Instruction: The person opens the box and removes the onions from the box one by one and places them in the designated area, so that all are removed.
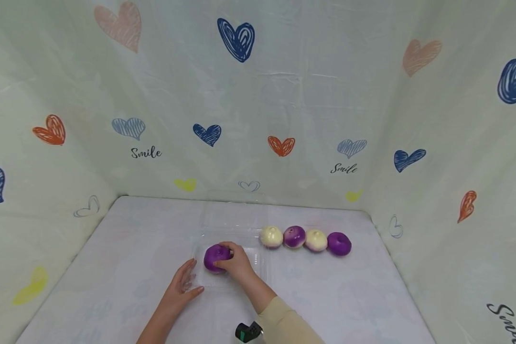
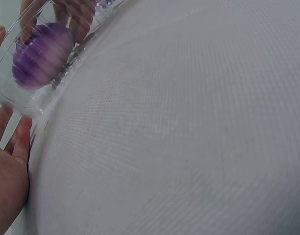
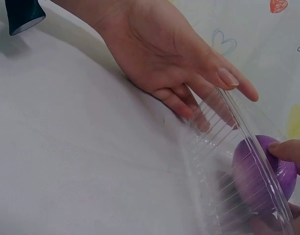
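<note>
In the head view my right hand [image 1: 241, 265] grips a purple turnip [image 1: 212, 258] by its right side, thumb and fingers around it. The turnip is inside a clear plastic box [image 1: 258, 262] with its lid [image 1: 234, 216] folded back. My left hand [image 1: 178, 290] rests against the box's near left corner, fingers along the left side and thumb at the front. In the right wrist view the left hand [image 3: 160, 49] touches the ribbed wall with fairly straight fingers. The left wrist view shows the turnip [image 2: 42, 55] through the plastic.
Right of the box a row of several turnips stands on the white table [image 1: 335, 296]: a cream one [image 1: 271, 237], a purple-and-white one [image 1: 294, 237], another cream one [image 1: 316, 240] and a purple one [image 1: 339, 244]. A dark green-and-black object [image 1: 247, 331] is by the right sleeve. A heart-patterned curtain [image 1: 309, 105] surrounds the table.
</note>
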`<state>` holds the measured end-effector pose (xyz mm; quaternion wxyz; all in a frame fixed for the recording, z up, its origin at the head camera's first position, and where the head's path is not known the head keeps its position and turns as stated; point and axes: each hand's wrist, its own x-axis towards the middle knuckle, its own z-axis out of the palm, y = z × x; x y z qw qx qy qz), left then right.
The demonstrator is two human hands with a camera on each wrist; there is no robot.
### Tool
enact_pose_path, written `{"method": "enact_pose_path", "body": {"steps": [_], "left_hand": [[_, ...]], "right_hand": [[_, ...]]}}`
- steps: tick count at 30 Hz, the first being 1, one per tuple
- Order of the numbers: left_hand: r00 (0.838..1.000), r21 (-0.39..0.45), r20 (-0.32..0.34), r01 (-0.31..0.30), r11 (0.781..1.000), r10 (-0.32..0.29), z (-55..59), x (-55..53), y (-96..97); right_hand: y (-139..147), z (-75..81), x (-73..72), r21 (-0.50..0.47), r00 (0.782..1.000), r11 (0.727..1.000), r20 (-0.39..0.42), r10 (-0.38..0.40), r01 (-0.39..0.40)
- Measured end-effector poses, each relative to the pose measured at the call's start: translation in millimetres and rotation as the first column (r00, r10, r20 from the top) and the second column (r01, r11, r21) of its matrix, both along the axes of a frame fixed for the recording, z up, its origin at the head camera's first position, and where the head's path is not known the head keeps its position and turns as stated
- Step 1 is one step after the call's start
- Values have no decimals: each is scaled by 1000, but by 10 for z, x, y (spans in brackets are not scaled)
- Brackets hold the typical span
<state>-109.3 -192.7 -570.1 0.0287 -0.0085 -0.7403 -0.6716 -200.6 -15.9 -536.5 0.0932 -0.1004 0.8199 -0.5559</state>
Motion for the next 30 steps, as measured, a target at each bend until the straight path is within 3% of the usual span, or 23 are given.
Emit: {"method": "enact_pose_path", "body": {"steps": [12,17,30], "left_hand": [[1000,-11,7,-3,1000,3,2,-10,-1],[999,-18,44,-11,1000,11,12,-12,-2],[991,-22,131,-22,1000,24,28,-22,8]], "right_hand": [[50,-18,-10,-1,1000,1000,22,21,-21],[96,-10,-3,-14,1000,1000,11,23,-22],[352,190,5,-37,999,998,10,-52,52]]}}
